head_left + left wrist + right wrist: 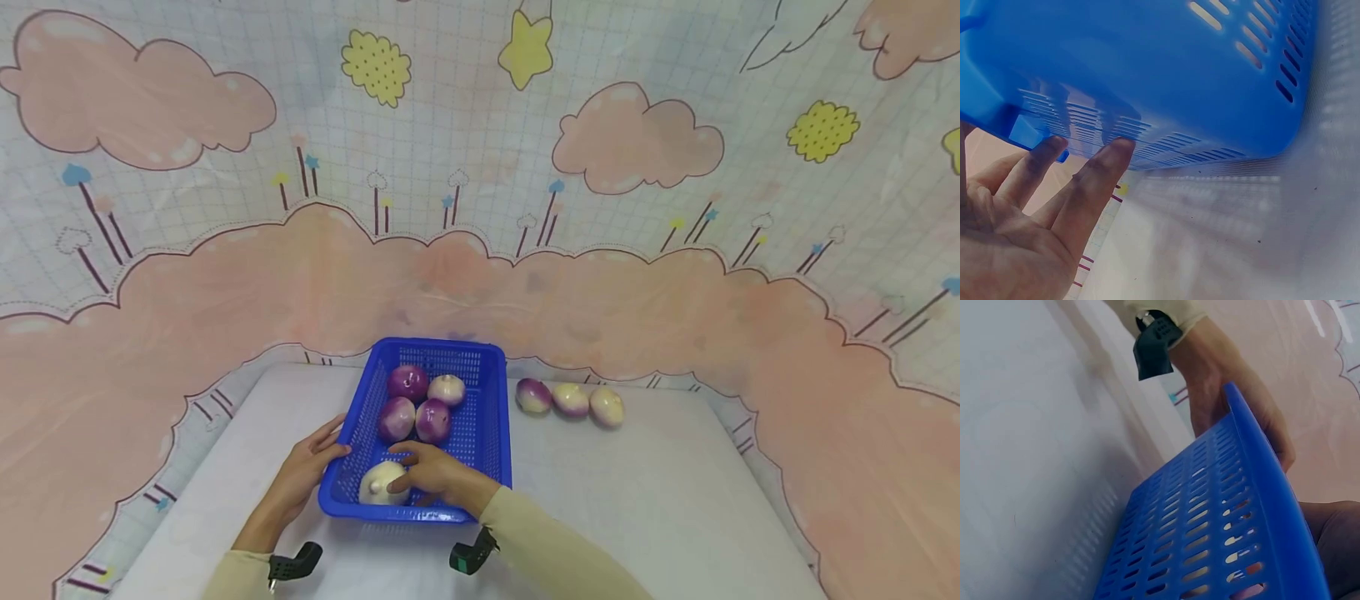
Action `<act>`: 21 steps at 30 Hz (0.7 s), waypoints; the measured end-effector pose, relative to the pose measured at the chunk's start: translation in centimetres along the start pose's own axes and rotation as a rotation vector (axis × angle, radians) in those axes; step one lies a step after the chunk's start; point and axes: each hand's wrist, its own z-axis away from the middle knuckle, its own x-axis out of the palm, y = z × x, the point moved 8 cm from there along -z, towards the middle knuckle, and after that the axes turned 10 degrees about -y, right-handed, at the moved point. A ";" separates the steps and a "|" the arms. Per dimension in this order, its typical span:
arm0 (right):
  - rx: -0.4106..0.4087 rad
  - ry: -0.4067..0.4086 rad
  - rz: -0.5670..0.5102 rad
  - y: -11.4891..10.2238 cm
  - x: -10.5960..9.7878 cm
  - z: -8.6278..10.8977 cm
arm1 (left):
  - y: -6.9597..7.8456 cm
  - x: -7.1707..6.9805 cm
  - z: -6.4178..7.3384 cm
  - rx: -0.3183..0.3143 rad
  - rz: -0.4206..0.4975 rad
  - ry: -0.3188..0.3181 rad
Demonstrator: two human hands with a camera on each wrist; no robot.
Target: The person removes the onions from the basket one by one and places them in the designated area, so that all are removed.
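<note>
White round onion [372,485] is placed at near left in blue perforated plastic basket [397,512]; touched by right hand [438,471], fingers bent over it, whether gripped cannot be told. Basket's left side is touched by left hand [306,463], fingers extended, spread. Four round purple-and-white onions [397,419] are grouped farther inside; three similar onions [572,401] are lined up right of basket on white tabletop [637,483].

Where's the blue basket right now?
In the head view, the blue basket is just left of centre, between the left hand and the three onions on the table.
</note>
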 end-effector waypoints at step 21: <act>-0.001 0.006 0.050 -0.1 0.4 -0.6 | -0.1 0.0 -0.2 -0.019 -0.011 0.017</act>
